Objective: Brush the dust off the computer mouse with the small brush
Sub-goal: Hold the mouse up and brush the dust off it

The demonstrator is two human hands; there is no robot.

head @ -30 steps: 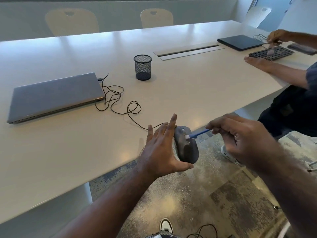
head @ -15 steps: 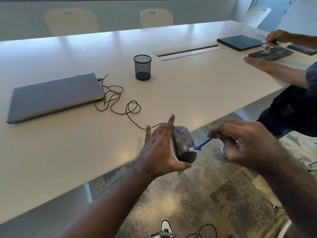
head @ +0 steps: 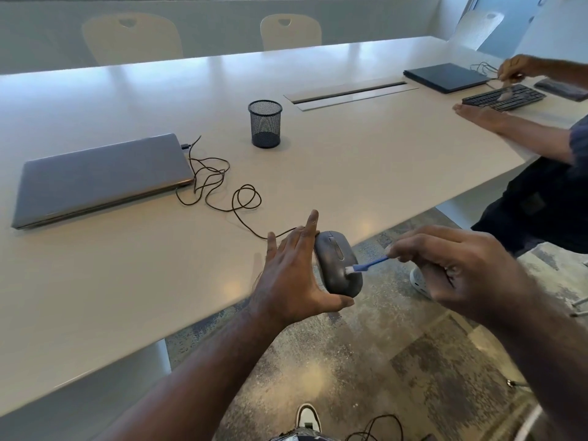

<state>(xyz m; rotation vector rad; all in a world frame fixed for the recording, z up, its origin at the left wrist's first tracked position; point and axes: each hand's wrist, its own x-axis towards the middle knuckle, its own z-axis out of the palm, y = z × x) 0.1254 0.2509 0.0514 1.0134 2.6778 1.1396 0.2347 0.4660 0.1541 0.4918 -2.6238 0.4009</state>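
Note:
A grey wired computer mouse (head: 336, 264) is held on edge just past the near edge of the white table (head: 133, 281), its top facing right. My left hand (head: 294, 275) holds it between thumb underneath and fingers behind, fingers mostly straight. My right hand (head: 451, 265) pinches the small blue brush (head: 369, 266) by its handle. The brush's white bristle tip touches the lower part of the mouse's back.
The mouse's dark cable (head: 219, 189) loops across the table to a closed grey laptop (head: 98, 176). A black mesh pen cup (head: 265, 124) stands behind. At right another person's hands (head: 477, 114) work at a keyboard (head: 504, 97) near a dark laptop (head: 447, 77). Chairs line the far side.
The brush tip has swept down the mouse's top, from near the wheel end to the lower back. My left hand has tilted the mouse slightly; my right hand has followed downward.

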